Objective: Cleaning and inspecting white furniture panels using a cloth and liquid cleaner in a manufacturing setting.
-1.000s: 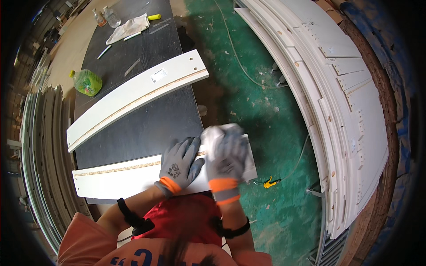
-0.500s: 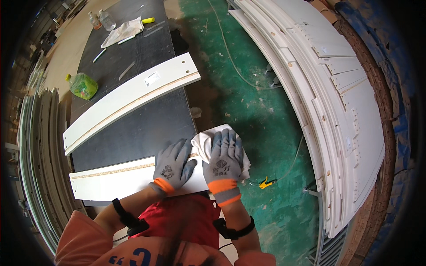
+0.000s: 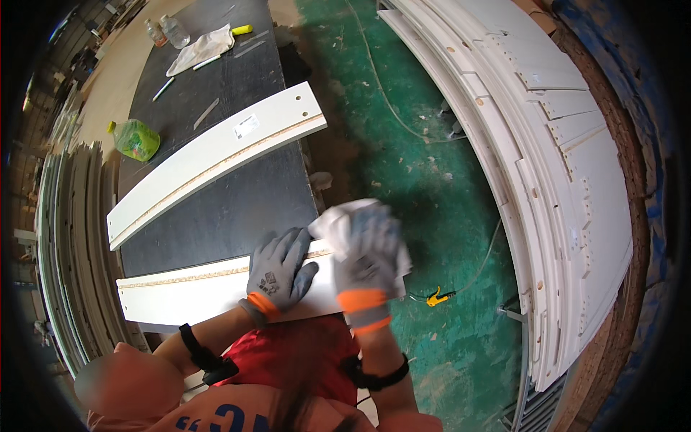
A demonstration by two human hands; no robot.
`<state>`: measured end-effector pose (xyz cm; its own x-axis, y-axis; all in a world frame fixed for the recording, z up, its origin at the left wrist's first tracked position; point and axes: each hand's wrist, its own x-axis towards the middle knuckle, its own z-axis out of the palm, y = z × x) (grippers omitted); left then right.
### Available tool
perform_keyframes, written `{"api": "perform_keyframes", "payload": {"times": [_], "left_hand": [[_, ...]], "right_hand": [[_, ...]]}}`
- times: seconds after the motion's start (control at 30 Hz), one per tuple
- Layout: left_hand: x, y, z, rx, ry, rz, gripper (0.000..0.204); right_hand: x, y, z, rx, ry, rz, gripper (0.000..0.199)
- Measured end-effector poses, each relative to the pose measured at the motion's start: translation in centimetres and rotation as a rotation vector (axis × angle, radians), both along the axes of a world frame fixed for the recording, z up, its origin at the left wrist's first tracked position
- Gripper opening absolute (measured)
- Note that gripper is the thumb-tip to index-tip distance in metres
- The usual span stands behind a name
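Before me a long white board point(image 3: 188, 297) with a groove of bare chipboard along its far side lies on the dark table point(image 3: 216, 223). My left hand point(image 3: 279, 268), in a grey glove with an orange cuff, rests on it with fingers stretched out. At the board's right end, my gloved right hand point(image 3: 368, 263) presses a white cloth point(image 3: 332, 225) onto the surface. Motion blurs those fingers, and the hand hides much of the cloth. Farther back lies a second white board point(image 3: 191, 153) with a label and two holes at its right end.
A green-tinted bottle point(image 3: 137, 140) stands at the table's left edge; clear bottles point(image 3: 175, 33) and another cloth point(image 3: 203, 52) are at the far end. White panels point(image 3: 533, 194) are stacked to the right. A yellow air blow gun point(image 3: 436, 297) hangs or lies over the green floor point(image 3: 461, 345).
My right hand has gone from sharp to blurred, moving with the cloth at the board's right end. My left hand stays on the board. The whole view has shifted slightly.
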<state>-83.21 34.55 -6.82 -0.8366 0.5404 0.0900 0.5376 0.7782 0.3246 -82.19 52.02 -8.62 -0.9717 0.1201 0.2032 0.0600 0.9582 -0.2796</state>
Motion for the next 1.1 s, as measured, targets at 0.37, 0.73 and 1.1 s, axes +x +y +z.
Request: {"api": "perform_keyframes", "payload": {"times": [0.37,0.73,1.1], "left_hand": [[1.1,-3.2,-2.3,0.640,-0.073,0.202,0.057],[12.6,-32.1,-3.2,0.333,0.334,1.038,0.050],[17.7,-48.2,-4.2,-0.048,0.431,1.237,0.045]], "right_hand": [[1.6,-6.0,0.6,-0.268,-0.022,0.203,0.048],[0.7,-14.4,1.5,-0.429,-0.027,0.216,0.017],[2.5,-39.7,2.9,0.413,-0.311,0.966,0.046]]}}
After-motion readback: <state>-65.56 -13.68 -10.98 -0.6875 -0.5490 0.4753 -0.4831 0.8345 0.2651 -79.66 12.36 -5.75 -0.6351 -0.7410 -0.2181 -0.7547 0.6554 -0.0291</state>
